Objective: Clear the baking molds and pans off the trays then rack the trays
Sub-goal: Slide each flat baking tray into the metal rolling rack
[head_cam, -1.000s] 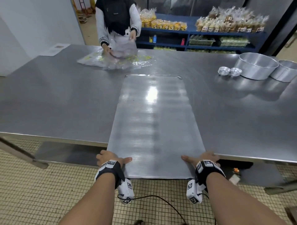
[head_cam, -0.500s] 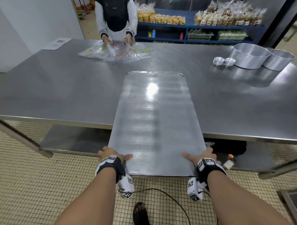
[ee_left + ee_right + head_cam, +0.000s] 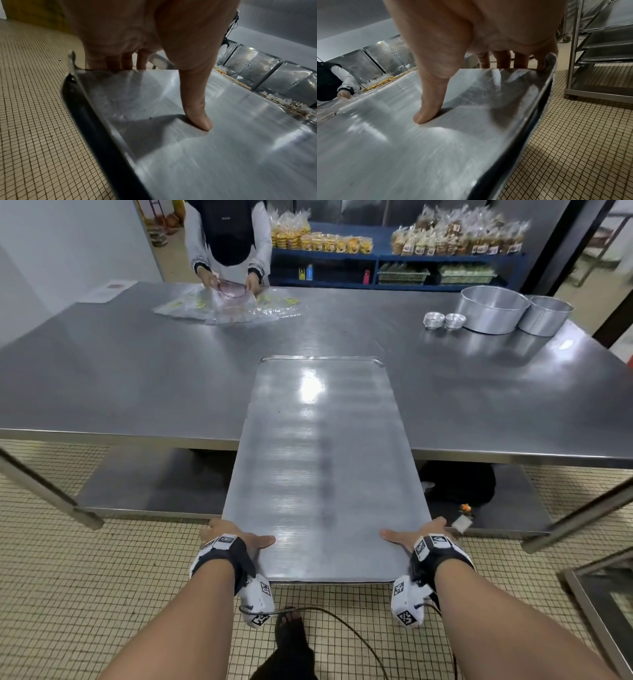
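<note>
Tray (image 3: 322,474) drawn farther off the table (image 3: 137,378) than a second ago, near half now overhanging the floor at lower centre. Left hand (image 3: 236,542) and right hand (image 3: 416,539) each a pinching grip on near corners, thumbs on top. Pans (image 3: 493,309) and molds (image 3: 444,321) parked upper right. Likely bound for the rack (image 3: 599,47).

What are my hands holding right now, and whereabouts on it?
Both hands hold the metal tray at its near corners: left hand on the near-left, right hand on the near-right, thumbs on top, fingers curled under the edges.
</note>
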`<state>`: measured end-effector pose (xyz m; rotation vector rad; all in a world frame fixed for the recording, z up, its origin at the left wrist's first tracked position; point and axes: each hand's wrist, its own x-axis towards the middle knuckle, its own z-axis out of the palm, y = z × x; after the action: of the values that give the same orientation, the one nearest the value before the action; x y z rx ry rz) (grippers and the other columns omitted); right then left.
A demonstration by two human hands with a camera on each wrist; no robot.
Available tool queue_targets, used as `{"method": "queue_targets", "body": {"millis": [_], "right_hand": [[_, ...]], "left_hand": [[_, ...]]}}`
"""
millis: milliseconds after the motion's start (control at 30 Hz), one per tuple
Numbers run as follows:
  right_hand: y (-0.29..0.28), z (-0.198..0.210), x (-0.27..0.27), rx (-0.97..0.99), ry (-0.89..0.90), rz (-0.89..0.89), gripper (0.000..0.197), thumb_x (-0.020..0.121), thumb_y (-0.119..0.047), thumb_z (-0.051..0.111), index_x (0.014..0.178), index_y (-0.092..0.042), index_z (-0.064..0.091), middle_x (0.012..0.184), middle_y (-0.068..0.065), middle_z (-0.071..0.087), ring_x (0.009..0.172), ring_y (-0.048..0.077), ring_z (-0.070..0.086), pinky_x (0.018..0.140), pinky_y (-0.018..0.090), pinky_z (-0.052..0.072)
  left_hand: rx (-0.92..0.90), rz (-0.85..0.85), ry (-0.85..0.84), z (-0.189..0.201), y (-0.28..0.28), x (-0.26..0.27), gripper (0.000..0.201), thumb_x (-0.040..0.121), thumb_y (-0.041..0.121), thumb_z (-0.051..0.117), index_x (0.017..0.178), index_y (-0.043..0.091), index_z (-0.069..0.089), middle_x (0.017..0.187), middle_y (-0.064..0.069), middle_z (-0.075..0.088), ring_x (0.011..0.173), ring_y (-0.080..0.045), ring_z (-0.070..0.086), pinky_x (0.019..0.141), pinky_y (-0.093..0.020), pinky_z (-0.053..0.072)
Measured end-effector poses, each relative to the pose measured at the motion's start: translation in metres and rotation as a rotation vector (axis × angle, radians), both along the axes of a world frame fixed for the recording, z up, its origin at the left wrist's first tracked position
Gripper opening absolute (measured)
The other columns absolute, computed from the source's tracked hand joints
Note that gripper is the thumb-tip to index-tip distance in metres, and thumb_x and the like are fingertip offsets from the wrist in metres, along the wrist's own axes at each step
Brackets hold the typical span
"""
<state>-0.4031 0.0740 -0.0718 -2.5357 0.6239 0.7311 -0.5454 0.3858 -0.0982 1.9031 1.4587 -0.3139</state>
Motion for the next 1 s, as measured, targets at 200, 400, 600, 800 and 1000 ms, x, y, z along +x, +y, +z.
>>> {"method": "queue_targets", "body": {"millis": [200,400,600,800,1000], "right_hand": [[0.006,-0.005,0.010,0.064,-0.021,-0.069,0.117,0.053,-0.063,0.086,0.137,-0.006,0.028,0.136,0.024,0.043,0.119,0.046,0.051,0.097,0.054,0.048],[0.021,-0.003,0.050,0.139,-0.050,-0.104,0.097,0.068,-0.054,0.081,0.134,-0.003,0.032,0.130,0.021,0.052,0.117,0.041,0.053,0.090,0.044,0.046],[0.049,-0.006,0.101,0.179,-0.100,-0.136,0.093,0.062,-0.058,0.078,0.126,-0.004,0.039,0.121,0.019,0.057,0.107,0.038,0.060,0.092,0.047,0.051],[0.070,-0.013,0.144,0.208,-0.132,-0.208,0.101,0.051,-0.061,0.079,0.127,-0.005,0.042,0.117,0.018,0.061,0.103,0.039,0.063,0.090,0.048,0.053],[0.074,-0.007,0.160,0.242,-0.112,-0.297,0.089,0.045,-0.052,0.093,0.113,-0.002,0.064,0.113,0.014,0.069,0.104,0.032,0.066,0.092,0.038,0.054]], "left_hand": [[-0.099,0.067,-0.018,0.016,0.002,0.007,0.110,0.035,0.072,0.074,0.125,0.018,0.041,0.113,-0.012,0.057,0.088,-0.041,0.064,0.079,-0.051,0.057],[-0.139,0.103,-0.035,0.020,0.029,0.055,0.111,0.041,0.066,0.073,0.131,0.013,0.037,0.119,-0.018,0.055,0.094,-0.044,0.062,0.084,-0.055,0.055],[-0.059,0.110,-0.024,0.018,0.058,0.113,0.112,0.047,0.074,0.072,0.133,0.006,0.049,0.130,-0.019,0.055,0.111,-0.042,0.058,0.091,-0.050,0.052],[-0.087,0.170,-0.072,0.007,0.086,0.158,0.107,0.054,0.068,0.078,0.134,0.002,0.048,0.128,-0.020,0.058,0.106,-0.044,0.061,0.090,-0.051,0.052],[-0.195,0.265,-0.120,0.014,0.090,0.171,0.052,0.074,0.035,0.086,0.074,-0.001,0.048,0.075,-0.011,0.056,0.083,-0.033,0.054,0.078,-0.037,0.041]]}}
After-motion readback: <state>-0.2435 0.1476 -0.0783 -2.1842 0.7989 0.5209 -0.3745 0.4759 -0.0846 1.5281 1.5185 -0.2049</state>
